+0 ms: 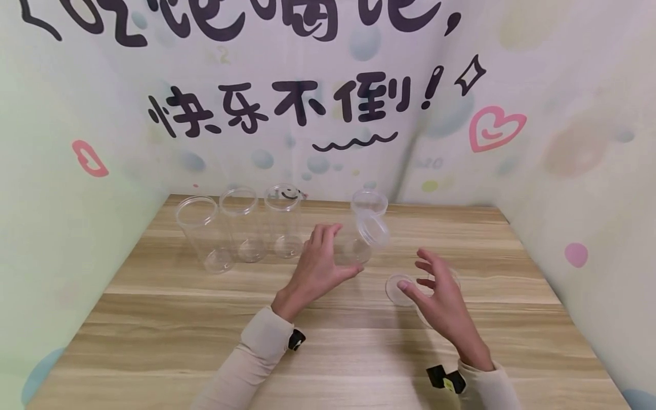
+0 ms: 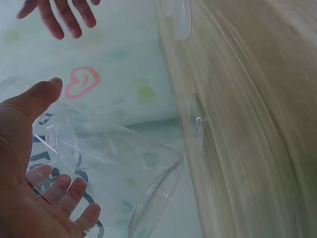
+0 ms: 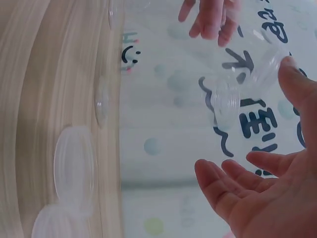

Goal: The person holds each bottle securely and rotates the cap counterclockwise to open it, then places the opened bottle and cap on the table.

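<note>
My left hand [image 1: 323, 259] curves thumb and fingers around a clear plastic jar [image 2: 124, 153]. In the left wrist view the jar is tilted, and several fingertips show through its wall. Two pale see-through rings overlap at its upper right in the head view, the nearer ring [image 1: 373, 229] tipped to the side; which parts they belong to I cannot tell. My right hand [image 1: 443, 299] hovers to the right with fingers spread and loosely bent, holding nothing. Below it lie clear round lids, one lid [image 1: 401, 290] beside its thumb, others partly hidden by the hand.
On the left of the wooden table [image 1: 328, 353], a row of three clear open jars stands upright: a left jar [image 1: 205, 236], a middle jar [image 1: 245, 225] and a right jar [image 1: 285, 222]. A printed backdrop [image 1: 328, 165] rises behind the table's back edge.
</note>
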Motion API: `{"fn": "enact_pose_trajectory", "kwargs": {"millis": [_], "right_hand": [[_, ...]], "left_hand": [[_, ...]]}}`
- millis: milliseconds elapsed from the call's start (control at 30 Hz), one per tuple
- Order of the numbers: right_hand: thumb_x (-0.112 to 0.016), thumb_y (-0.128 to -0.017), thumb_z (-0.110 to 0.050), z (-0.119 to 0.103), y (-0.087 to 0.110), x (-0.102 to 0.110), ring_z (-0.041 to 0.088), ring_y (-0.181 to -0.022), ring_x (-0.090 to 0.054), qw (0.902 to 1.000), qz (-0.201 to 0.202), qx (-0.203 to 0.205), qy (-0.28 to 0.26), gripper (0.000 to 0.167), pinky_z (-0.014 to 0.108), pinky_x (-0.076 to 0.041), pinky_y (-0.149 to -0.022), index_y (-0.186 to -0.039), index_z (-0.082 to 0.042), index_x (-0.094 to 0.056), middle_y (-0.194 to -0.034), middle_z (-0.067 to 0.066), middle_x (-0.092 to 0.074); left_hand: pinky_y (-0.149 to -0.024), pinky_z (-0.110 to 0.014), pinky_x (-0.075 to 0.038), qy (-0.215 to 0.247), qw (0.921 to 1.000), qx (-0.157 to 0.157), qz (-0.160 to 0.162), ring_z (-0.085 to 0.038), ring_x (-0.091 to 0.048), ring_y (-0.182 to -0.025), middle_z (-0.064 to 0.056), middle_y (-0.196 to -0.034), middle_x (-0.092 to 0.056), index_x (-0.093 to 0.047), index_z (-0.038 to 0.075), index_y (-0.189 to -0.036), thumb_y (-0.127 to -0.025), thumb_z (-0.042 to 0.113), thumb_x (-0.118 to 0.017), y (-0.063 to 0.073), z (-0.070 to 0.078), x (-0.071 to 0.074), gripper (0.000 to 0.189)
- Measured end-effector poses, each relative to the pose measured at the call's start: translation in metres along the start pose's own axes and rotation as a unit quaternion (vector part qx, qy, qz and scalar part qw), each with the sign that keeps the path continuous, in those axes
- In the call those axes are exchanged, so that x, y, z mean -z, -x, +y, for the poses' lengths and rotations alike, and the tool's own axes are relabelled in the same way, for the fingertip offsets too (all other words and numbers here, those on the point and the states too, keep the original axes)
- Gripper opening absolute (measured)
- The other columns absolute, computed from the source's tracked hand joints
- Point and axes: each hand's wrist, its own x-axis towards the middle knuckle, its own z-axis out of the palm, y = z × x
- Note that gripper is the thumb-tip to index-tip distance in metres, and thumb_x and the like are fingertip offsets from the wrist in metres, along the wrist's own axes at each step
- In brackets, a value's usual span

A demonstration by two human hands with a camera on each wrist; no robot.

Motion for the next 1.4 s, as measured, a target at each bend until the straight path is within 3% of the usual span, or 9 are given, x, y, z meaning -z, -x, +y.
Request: {"fn": "enact_pose_trajectory", "kwargs": {"millis": [233, 533, 700, 967, 1100, 1400], "right_hand": [[-0.070, -0.092, -0.013, -0.012, -0.004, -0.010, 0.040, -0.133, -0.048, 0.9987, -0.004, 0.028, -0.042, 0.074, 0.052, -0.048, -0.099, -0.151, 0.001, -0.027, -0.150, 0.020, -0.039], [-0.066, -0.095, -0.014, -0.021, -0.006, -0.019, 0.041, -0.127, -0.054, 0.9985, -0.006, 0.030, -0.045, 0.069, 0.048, -0.053, -0.093, -0.151, 0.001, -0.029, -0.150, 0.022, -0.041], [-0.056, -0.101, -0.017, -0.025, -0.006, -0.021, 0.035, -0.120, -0.058, 0.9990, -0.006, 0.035, -0.027, 0.059, 0.036, -0.051, -0.087, -0.151, 0.001, -0.031, -0.147, 0.022, -0.046], [-0.053, -0.103, -0.023, -0.029, -0.009, -0.023, 0.031, -0.112, -0.057, 0.9998, -0.003, 0.018, -0.010, 0.057, 0.030, -0.047, -0.081, -0.150, 0.001, -0.033, -0.142, 0.020, -0.048], [-0.051, -0.104, -0.028, -0.030, -0.011, -0.027, 0.031, -0.106, -0.058, 1.0000, 0.004, 0.003, 0.000, 0.058, 0.030, -0.047, -0.078, -0.150, 0.002, -0.034, -0.139, 0.021, -0.049], [-0.055, -0.101, -0.038, -0.031, -0.012, -0.033, 0.028, -0.094, -0.061, 0.9988, 0.030, -0.037, 0.014, 0.055, 0.033, -0.050, -0.072, -0.142, -0.004, -0.045, -0.120, 0.014, -0.057]], "left_hand": [[-0.094, -0.047, -0.050, -0.040, 0.9972, -0.059, -0.021, -0.029, -0.057, -0.113, -0.013, -0.128, -0.051, -0.046, 0.001, -0.133, -0.069, 0.039, -0.090, 0.003, 0.006, 0.000, 0.086], [-0.101, -0.047, -0.047, -0.077, 0.9917, -0.075, -0.071, -0.026, -0.059, -0.119, -0.009, -0.127, -0.061, -0.047, 0.002, -0.136, -0.074, 0.045, -0.085, 0.008, 0.011, 0.000, 0.085], [-0.099, -0.046, -0.049, -0.096, 0.9892, -0.089, -0.065, -0.026, -0.060, -0.117, -0.009, -0.126, -0.062, -0.048, 0.003, -0.135, -0.071, 0.046, -0.086, 0.008, 0.010, -0.002, 0.085], [-0.101, -0.044, -0.047, -0.141, 0.9808, -0.118, -0.065, -0.026, -0.058, -0.120, -0.009, -0.130, -0.058, -0.043, 0.006, -0.139, -0.075, 0.047, -0.084, 0.013, 0.012, 0.000, 0.086], [-0.099, -0.043, -0.048, -0.163, 0.9757, -0.138, -0.050, -0.025, -0.059, -0.117, -0.009, -0.126, -0.060, -0.045, 0.006, -0.136, -0.073, 0.047, -0.085, 0.015, 0.011, -0.001, 0.085], [-0.101, -0.039, -0.047, -0.174, 0.9701, -0.162, -0.051, -0.021, -0.057, -0.121, -0.006, -0.127, -0.061, -0.045, 0.008, -0.135, -0.072, 0.047, -0.086, 0.018, 0.013, -0.003, 0.085]]}}
